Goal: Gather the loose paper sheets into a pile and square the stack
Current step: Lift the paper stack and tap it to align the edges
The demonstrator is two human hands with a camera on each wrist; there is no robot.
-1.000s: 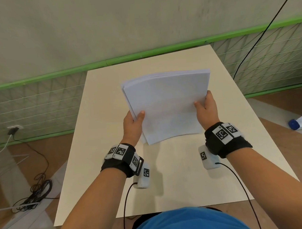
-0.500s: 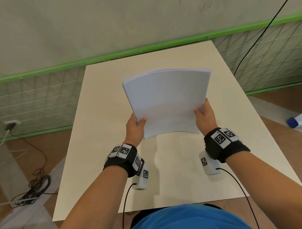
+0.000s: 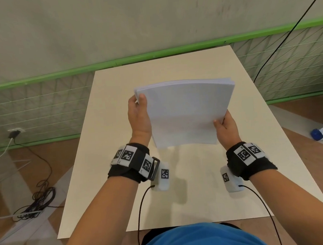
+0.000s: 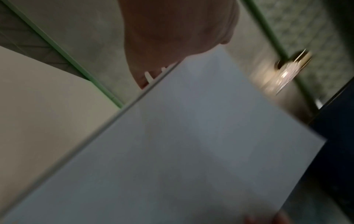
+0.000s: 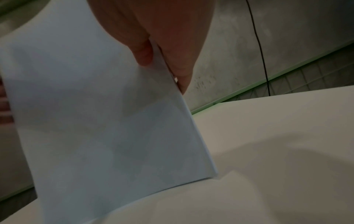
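A stack of white paper sheets (image 3: 184,113) stands nearly upright over the middle of the beige table (image 3: 101,145), its bottom edge close to the tabletop. My left hand (image 3: 138,112) grips the stack's upper left corner, thumb on the front face. My right hand (image 3: 224,123) pinches the right edge low down, thumb in front and fingers behind. In the left wrist view the stack (image 4: 182,144) fills the frame, blurred. The right wrist view shows my thumb and fingers clamped on the paper (image 5: 95,113), whose lower corner is at the table surface.
A green rail and wire mesh fence (image 3: 42,103) runs behind the table below a grey wall. Cables and a power strip (image 3: 30,210) lie on the floor at the left. A blue-capped white object (image 3: 322,133) lies on the floor at the right.
My left hand slid from the stack's lower left edge up to its upper left corner. The stack tipped more upright and its sheets look more even.
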